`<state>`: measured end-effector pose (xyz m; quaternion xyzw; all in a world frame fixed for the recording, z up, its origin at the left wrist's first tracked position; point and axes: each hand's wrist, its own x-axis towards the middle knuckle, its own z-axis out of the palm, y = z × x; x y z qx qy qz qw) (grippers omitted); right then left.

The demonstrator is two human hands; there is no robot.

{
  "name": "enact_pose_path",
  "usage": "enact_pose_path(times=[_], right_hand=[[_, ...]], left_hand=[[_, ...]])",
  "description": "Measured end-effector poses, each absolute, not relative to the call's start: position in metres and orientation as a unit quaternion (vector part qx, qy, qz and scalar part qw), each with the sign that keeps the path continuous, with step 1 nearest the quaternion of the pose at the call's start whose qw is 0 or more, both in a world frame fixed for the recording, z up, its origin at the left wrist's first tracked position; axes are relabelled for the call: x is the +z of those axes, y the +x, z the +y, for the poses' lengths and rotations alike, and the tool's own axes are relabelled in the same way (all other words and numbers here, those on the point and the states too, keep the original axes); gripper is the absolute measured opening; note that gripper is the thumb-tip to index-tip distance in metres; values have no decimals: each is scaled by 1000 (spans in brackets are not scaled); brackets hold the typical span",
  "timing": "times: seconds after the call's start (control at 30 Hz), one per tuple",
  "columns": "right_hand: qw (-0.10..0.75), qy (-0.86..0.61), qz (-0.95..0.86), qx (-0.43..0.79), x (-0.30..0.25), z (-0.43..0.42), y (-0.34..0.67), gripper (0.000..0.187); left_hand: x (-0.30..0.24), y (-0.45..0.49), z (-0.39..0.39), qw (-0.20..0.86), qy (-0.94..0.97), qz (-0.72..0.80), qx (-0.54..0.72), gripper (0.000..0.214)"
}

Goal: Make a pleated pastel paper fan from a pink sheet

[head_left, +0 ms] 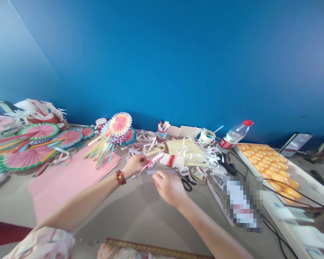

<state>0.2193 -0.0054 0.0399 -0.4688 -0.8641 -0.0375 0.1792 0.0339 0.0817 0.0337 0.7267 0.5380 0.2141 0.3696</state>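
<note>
My left hand [135, 164], with a red bead bracelet on its wrist, is closed in a pinch on the end of a pleated pink-and-white paper strip [154, 160] that stretches to the right above the table. My right hand [169, 187] is just in front of it, fingers curled on a small pale strip of paper [162, 172] lying flat near the table. Black-handled scissors [187, 182] lie right beside my right hand. A folded white paper bundle with a red band [172, 160] rests just behind.
Pink paper sheets [67, 180] lie at left, with several folded paper fans [40, 131] beyond them. A fan stack [120, 124], pen cup [162, 134], plastic bottle [236, 135], curled paper scraps [205, 154], a tray of orange balls [270, 165] and cables [286, 196] crowd the right.
</note>
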Motion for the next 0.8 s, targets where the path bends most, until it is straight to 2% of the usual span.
enact_pose_path(times=[0.2, 0.4, 0.63, 0.8], right_hand=[[172, -428, -882, -101, 55, -7, 211, 18], [205, -455, -865, -45, 68, 8, 226, 15], [284, -444, -844, 101, 65, 37, 249, 20], [335, -422, -812, 224, 44, 50, 252, 16]], left_hand=[[44, 37, 75, 190, 801, 549, 146, 16], [61, 39, 58, 101, 854, 504, 80, 18], [82, 26, 45, 99, 930, 352, 39, 20], [92, 22, 44, 232, 927, 283, 82, 19]])
